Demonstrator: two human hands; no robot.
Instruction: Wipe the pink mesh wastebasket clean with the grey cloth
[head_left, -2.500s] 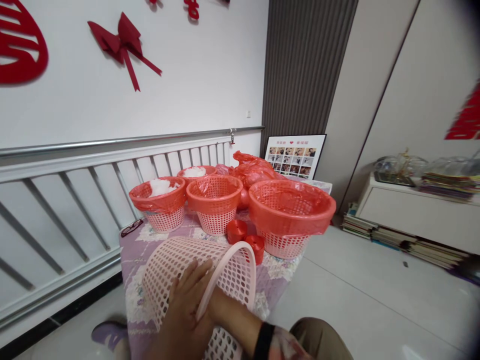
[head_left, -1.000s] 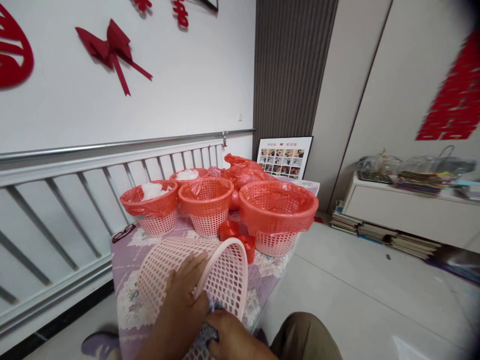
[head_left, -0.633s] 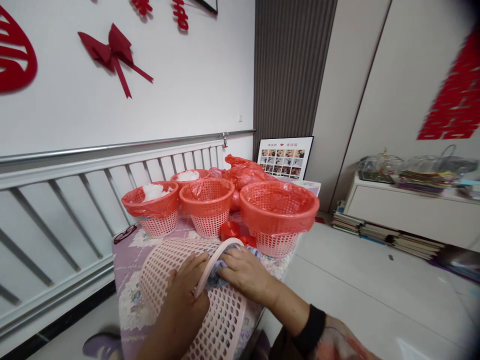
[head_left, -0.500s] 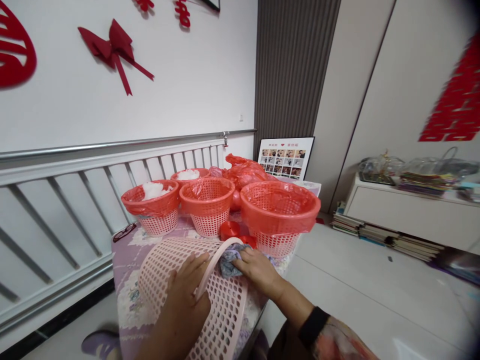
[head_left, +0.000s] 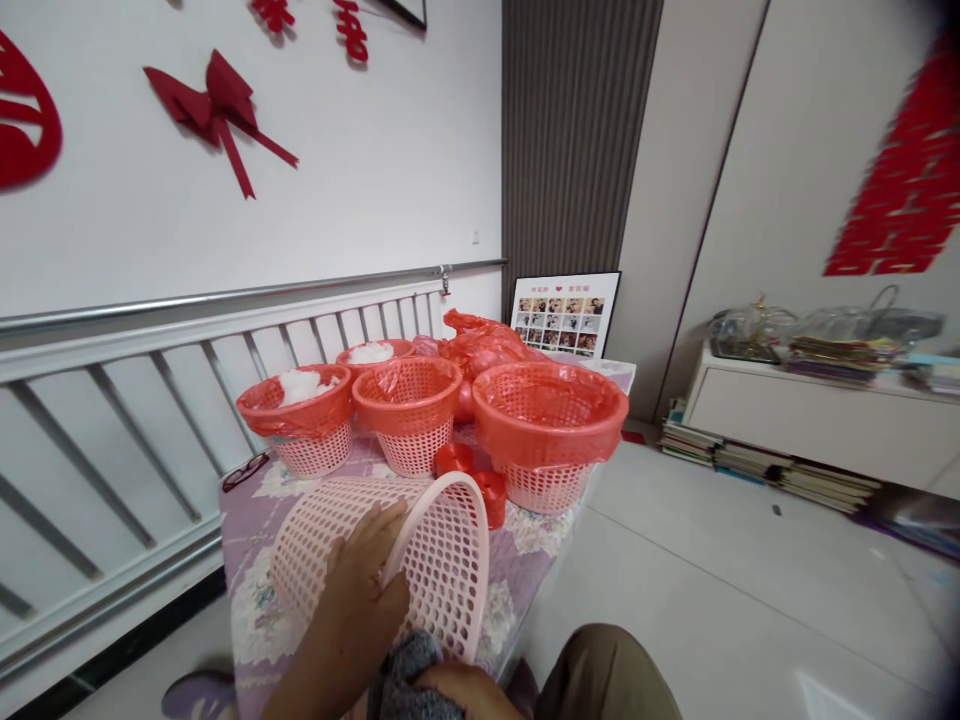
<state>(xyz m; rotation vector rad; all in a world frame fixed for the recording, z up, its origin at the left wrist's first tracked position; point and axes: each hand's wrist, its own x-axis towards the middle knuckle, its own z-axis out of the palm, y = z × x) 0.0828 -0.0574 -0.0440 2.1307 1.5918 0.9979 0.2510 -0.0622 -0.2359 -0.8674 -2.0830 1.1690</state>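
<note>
A pale pink perforated plastic basket (head_left: pixel 319 525) lies on its side on the table, its round mouth facing right. My left hand (head_left: pixel 360 580) is closed over its near rim, thumb at the mouth and fingers along the outer wall. Down at the lower edge of the mouth, my right hand (head_left: pixel 469 690) grips a dark grey cloth (head_left: pixel 412 665) against the rim. Part of that hand is cut off by the frame's bottom. Just behind the basket are two rolls of red plastic bags (head_left: pixel 492 497).
Behind stand baskets lined with red bags, one large (head_left: pixel 551 440) and one medium (head_left: pixel 409 425); another (head_left: pixel 300 415) holds something white. Glasses (head_left: pixel 244 470) lie at the table's left edge by the radiator (head_left: pixel 112 440). A flowered cloth (head_left: pixel 544 530) covers the table.
My right hand and the cloth have moved from the upper rim down to the lower rim, nearer to me. My left hand keeps its hold on the basket. The view has shifted slightly.
</note>
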